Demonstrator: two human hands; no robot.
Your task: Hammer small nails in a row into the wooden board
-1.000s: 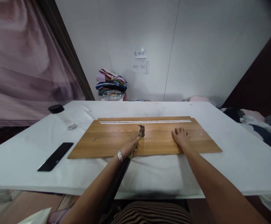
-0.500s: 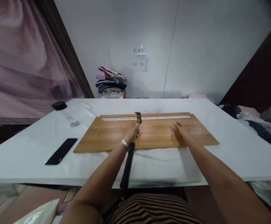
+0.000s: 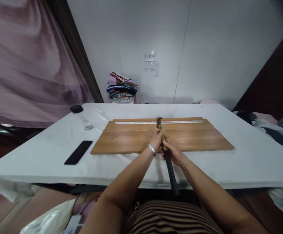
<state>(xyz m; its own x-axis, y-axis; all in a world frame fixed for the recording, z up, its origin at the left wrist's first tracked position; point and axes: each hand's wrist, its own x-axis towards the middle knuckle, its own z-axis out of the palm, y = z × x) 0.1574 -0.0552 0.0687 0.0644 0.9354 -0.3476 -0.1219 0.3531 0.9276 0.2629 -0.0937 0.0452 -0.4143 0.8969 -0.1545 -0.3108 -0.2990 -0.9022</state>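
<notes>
A hammer (image 3: 171, 174) with a rusty head, a yellowish shaft and a black grip is held over the front of the wooden board (image 3: 127, 139). My left hand (image 3: 156, 141), a silver bracelet at its wrist, is closed round the shaft just below the head. My right hand (image 3: 175, 152) has its fingers closed on the same shaft, lower down, near the top of the black grip. Two narrow white strips (image 3: 136, 123) run along the board's far edge. Small dark marks on the board show beside my left hand, which partly covers them.
On the white table (image 3: 248, 162) a black phone (image 3: 78, 152) lies left of the board. A clear bottle with a black lid (image 3: 76, 109) rests behind it. Folded cloths (image 3: 122, 87) are piled against the wall, and more fabric (image 3: 270, 125) lies at the right.
My right hand has come in from the right side of the board onto the hammer's shaft. The hammer and my left hand have shifted right, and the view has turned slightly.
</notes>
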